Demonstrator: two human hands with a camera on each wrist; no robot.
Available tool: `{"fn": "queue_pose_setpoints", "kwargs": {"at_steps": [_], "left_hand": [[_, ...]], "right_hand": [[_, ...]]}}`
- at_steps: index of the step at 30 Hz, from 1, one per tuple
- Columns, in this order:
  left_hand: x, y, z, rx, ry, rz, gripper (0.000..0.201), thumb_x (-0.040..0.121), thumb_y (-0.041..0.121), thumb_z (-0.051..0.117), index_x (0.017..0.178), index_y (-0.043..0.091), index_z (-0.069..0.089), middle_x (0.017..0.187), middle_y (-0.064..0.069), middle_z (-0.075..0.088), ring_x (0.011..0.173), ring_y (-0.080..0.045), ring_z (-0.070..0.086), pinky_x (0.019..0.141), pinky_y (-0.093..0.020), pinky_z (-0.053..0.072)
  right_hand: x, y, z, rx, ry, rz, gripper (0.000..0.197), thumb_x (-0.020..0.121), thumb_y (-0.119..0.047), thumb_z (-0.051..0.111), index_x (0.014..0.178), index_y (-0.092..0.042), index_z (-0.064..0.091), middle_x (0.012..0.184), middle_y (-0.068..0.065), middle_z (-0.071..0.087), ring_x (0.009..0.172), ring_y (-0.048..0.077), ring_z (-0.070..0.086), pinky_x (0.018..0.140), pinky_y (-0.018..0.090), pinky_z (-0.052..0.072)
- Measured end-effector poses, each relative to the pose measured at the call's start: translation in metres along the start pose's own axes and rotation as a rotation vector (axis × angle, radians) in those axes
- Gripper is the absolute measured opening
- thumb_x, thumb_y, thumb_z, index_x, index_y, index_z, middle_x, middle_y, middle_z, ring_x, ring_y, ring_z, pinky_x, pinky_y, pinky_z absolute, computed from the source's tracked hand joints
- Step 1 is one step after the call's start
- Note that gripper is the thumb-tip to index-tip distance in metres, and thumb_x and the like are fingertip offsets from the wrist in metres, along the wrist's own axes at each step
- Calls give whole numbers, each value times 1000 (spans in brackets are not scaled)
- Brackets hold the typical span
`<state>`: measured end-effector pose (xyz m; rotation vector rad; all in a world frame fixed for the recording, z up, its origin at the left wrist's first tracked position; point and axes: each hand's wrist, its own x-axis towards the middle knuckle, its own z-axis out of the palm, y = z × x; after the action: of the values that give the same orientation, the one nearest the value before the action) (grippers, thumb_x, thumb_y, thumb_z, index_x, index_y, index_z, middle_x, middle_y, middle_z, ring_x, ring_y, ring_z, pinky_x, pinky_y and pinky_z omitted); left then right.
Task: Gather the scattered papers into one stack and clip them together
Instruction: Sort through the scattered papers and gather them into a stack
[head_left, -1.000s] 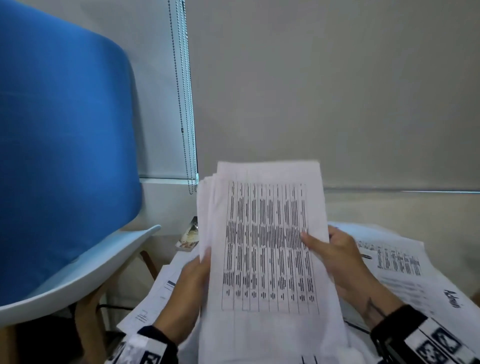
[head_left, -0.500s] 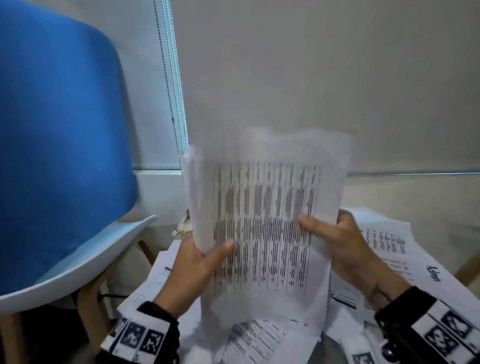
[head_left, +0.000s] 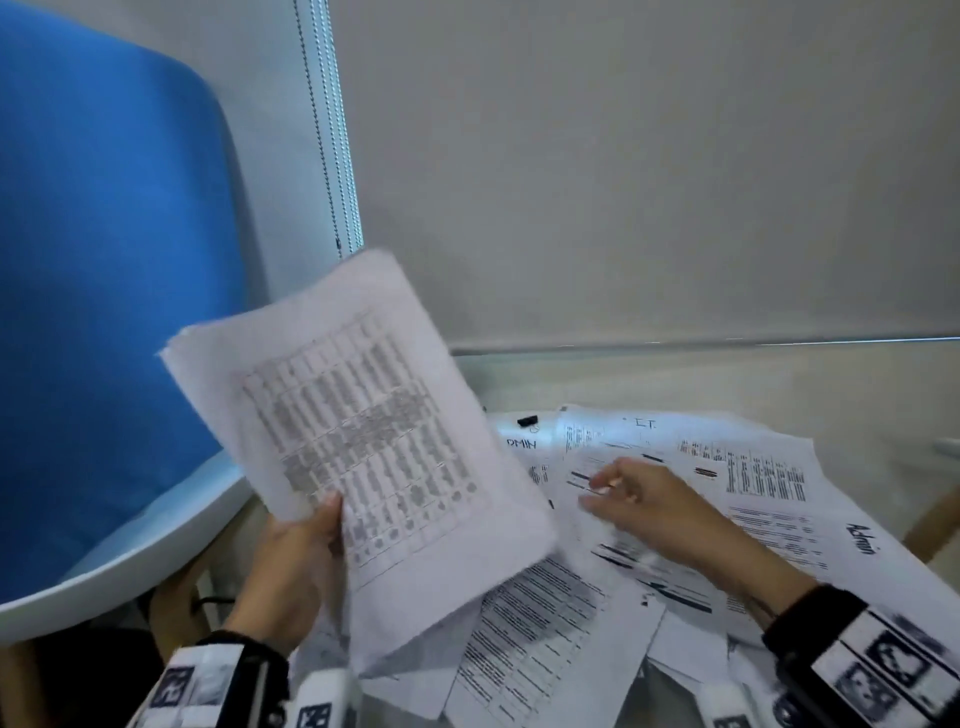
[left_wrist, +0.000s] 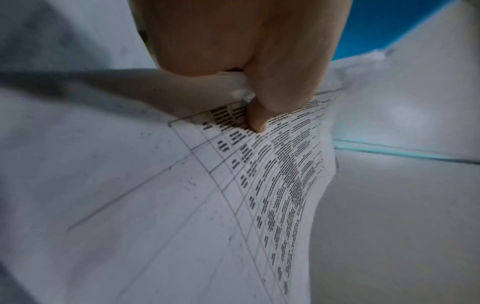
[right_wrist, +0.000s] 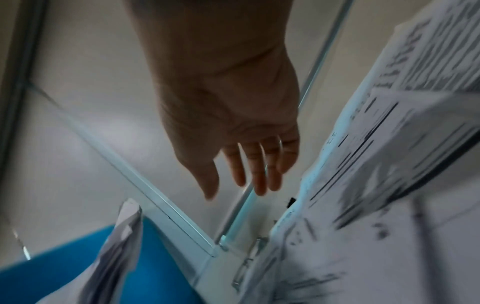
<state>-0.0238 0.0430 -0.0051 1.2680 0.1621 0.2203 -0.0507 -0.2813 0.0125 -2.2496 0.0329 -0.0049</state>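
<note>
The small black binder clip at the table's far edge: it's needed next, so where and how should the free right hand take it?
Judging by its pose, pinch the small black binder clip by its body from above; it lies flat on the table beyond the loose printed sheets, so the right hand should reach forward over them.

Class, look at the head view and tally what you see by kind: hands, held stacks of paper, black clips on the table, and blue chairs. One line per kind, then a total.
Hands: 2, the left hand and the right hand
Held stack of papers: 1
Black clip: 1
Blue chair: 1
Total: 5
</note>
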Motion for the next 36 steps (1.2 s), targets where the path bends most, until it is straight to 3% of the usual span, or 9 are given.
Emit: {"fn": "queue_pose_setpoints", "kwargs": {"at_steps": [3,7,10,14,18,20,25,29,36], "left_hand": [[-4,-9,-7,-45,14,-56,16,95,-1,47,107,-2,59,63,-2,74,47,-10,67,45,-21,53],[-7,-23,-6,-1,11,-116,23,96,6,51,112,-9,59,82,-10,67,58,-18,62,63,-29,48],[-9,-25,1,55,14,-122,19,95,9,53,84,-2,63,95,-23,71,37,-9,53,56,-25,36],[-9,-28,10,45,2,-160,34,96,5,51,120,-18,53,44,0,65,30,-5,56,47,-23,44],[2,-41,10,3,4,-184,31,94,7,54,120,-10,57,87,-16,72,59,-20,71,55,-29,57],[5,-46,13,-11,7,-182,29,94,6,55,118,-9,58,90,-15,71,63,-23,70,71,-39,58],[6,-51,22,29,-42,-183,20,94,4,54,111,1,63,97,-17,75,87,-34,72,75,-41,57],[7,-56,25,80,-41,-205,24,92,8,57,115,1,62,99,-17,75,91,-35,72,87,-51,55],[-2,-50,34,65,-135,-239,23,95,4,51,116,-3,59,101,-21,74,91,-37,72,73,-42,60]], "right_hand": [[-2,19,15,-335,-235,115,74,72,-64,71,132,-29,45,128,-1,59,107,11,58,84,26,48],[0,24,36,-482,-233,137,102,56,-64,80,141,-29,35,145,-2,47,124,19,51,98,34,46],[3,22,44,-488,-212,137,91,67,-54,80,143,-25,38,145,-2,47,126,18,50,99,31,44],[10,23,30,-454,-124,88,38,85,-36,70,117,-18,61,132,2,52,119,18,53,88,28,43],[11,31,-6,-349,70,133,38,88,-32,69,123,-19,62,128,0,54,118,21,55,89,29,43],[8,37,-31,-219,195,100,6,87,-23,71,91,-20,70,104,1,67,91,23,65,70,32,51],[-6,56,-90,242,503,122,4,89,-8,68,89,-9,72,69,4,75,55,19,66,53,28,52],[-15,65,-115,614,607,141,8,93,-10,61,97,-6,66,83,11,68,59,17,61,36,18,47],[-18,41,-94,915,538,-20,9,92,-15,60,96,-14,68,90,0,79,74,11,75,54,19,58]]}}
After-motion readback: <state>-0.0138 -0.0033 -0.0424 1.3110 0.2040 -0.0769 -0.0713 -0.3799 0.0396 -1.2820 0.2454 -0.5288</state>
